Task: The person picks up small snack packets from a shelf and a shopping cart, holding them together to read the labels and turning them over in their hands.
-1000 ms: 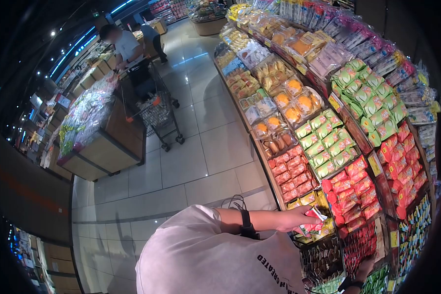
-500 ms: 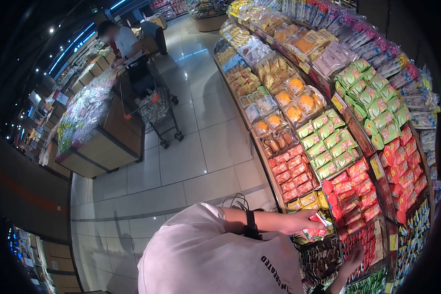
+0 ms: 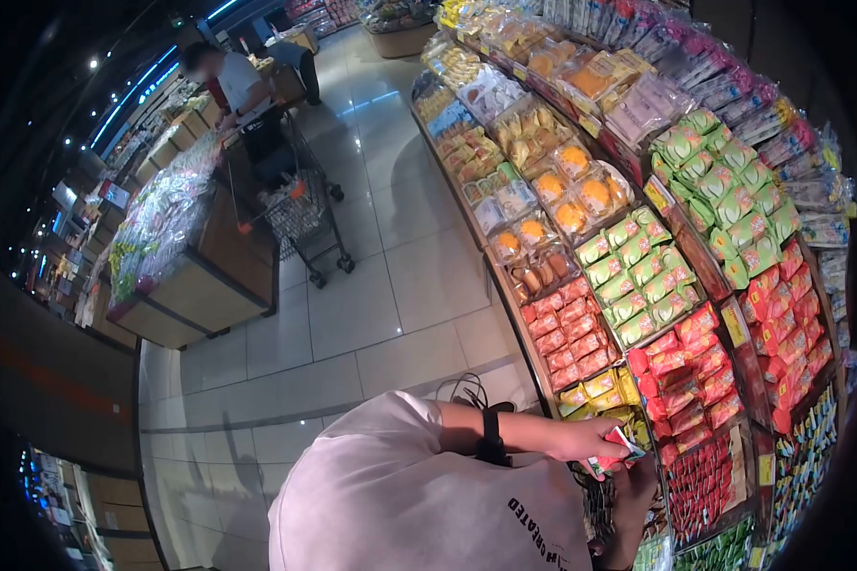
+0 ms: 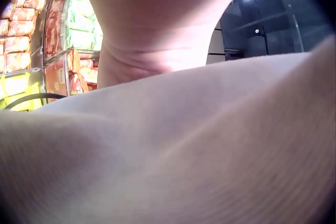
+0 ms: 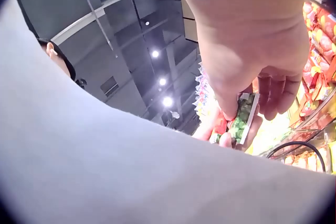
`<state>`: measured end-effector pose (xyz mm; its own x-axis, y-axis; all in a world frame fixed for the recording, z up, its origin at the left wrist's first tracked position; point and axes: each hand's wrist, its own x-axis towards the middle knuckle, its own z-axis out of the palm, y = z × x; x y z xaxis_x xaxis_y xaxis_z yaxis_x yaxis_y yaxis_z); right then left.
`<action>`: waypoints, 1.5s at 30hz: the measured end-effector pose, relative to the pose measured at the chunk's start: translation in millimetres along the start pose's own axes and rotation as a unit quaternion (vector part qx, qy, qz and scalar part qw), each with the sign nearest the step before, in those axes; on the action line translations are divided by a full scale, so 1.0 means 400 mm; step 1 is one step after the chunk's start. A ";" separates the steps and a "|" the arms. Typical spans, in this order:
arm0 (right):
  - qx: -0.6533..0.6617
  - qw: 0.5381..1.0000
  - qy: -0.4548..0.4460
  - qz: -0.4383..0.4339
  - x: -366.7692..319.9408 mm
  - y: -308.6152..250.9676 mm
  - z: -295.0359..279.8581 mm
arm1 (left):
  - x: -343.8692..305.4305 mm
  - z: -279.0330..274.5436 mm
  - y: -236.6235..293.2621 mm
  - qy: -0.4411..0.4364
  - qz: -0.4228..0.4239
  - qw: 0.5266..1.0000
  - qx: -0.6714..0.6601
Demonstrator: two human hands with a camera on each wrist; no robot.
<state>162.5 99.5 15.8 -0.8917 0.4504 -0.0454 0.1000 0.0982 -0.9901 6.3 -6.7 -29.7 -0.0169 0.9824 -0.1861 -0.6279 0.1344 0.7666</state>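
My left hand (image 3: 581, 440) reaches in from the left over the display and grips small red, white and green packets (image 3: 609, 463). Beside it, from the lower right, my right hand (image 3: 633, 483) meets those packets. In the right wrist view my right hand (image 5: 252, 50) has its thumb against a green packet with a white edge (image 5: 244, 119), its other fingers curled, and fingertips of my left hand (image 5: 226, 140) show below. The left wrist view shows only the wrist part of my left hand (image 4: 152, 29); its fingers are hidden.
Tiered shelves hold green packs (image 3: 643, 271), red packs (image 3: 686, 381), yellow packs (image 3: 595, 392) and dark packets just under my hands. Across the tiled floor (image 3: 352, 295), a person (image 3: 243, 86) stands by a cart (image 3: 305, 219) and a produce stand (image 3: 205, 276).
My right hand has come up and left from the red sticks in the lower bins to the packets in my left hand. The left hand stays near the same place, still gripping them.
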 end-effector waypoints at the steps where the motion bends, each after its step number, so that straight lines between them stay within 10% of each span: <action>1: 0.000 1.000 0.000 0.001 -0.003 0.009 -0.005 | 0.000 0.002 0.001 -0.010 0.016 1.000 -0.001; 15: 0.025 0.982 0.157 0.104 -0.008 -0.010 -0.036 | -0.035 0.019 0.060 0.037 0.014 0.999 0.016; 18: 0.051 0.975 0.217 0.011 0.001 0.026 -0.007 | -0.036 0.039 0.076 0.021 0.051 0.998 0.031; 45: 0.101 0.977 0.099 0.157 -0.068 -0.016 -0.120 | 0.019 0.068 0.046 0.009 -0.059 0.990 0.130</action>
<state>207.4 129.2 29.9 -0.7256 0.5952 -0.3454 0.2483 -0.2416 -0.9381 15.8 6.6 -0.4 0.0285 0.9557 -0.2929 -0.4045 0.2789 0.8710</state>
